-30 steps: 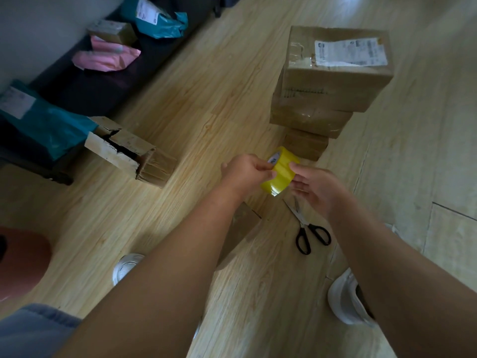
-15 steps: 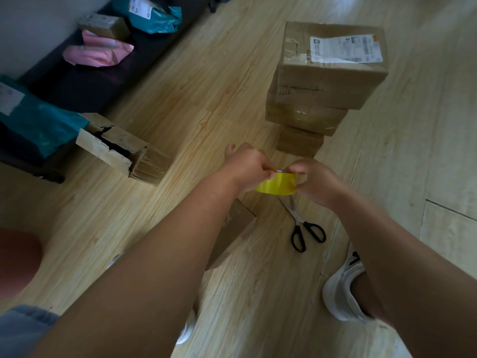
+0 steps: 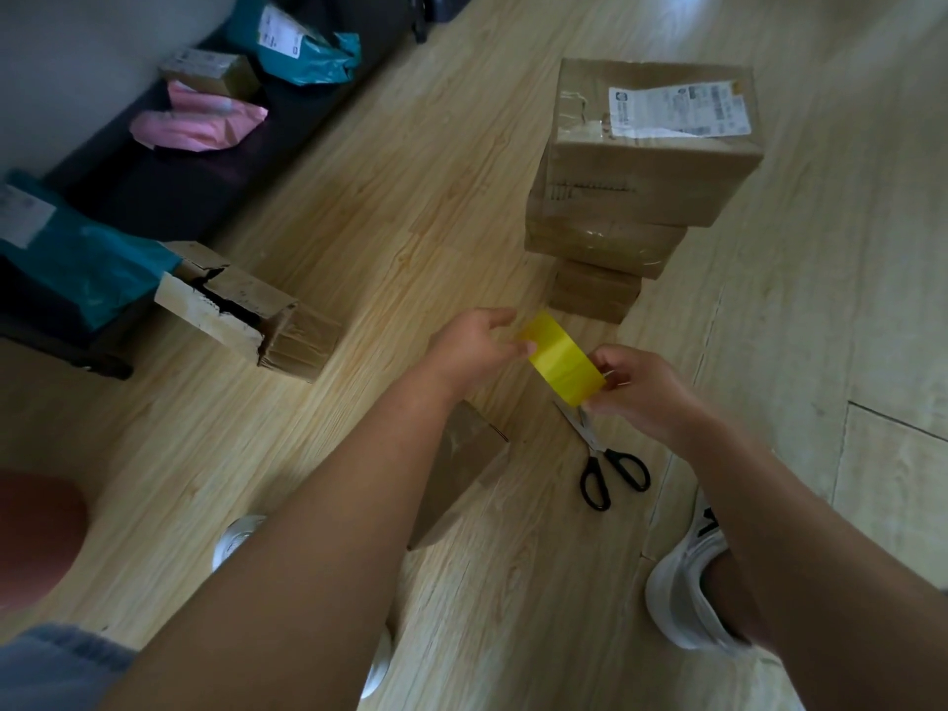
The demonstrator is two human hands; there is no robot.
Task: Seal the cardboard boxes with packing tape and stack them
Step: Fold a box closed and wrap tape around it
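Yellow tape, pinched between left hand and right hand, might fold and stick to itself if it goes slack, imo.

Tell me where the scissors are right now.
Head view, right of centre: the scissors lie on the floor just beneath the right hand holding the yellow tape, left of the white shoe.

Glossy tape, matt cardboard boxes
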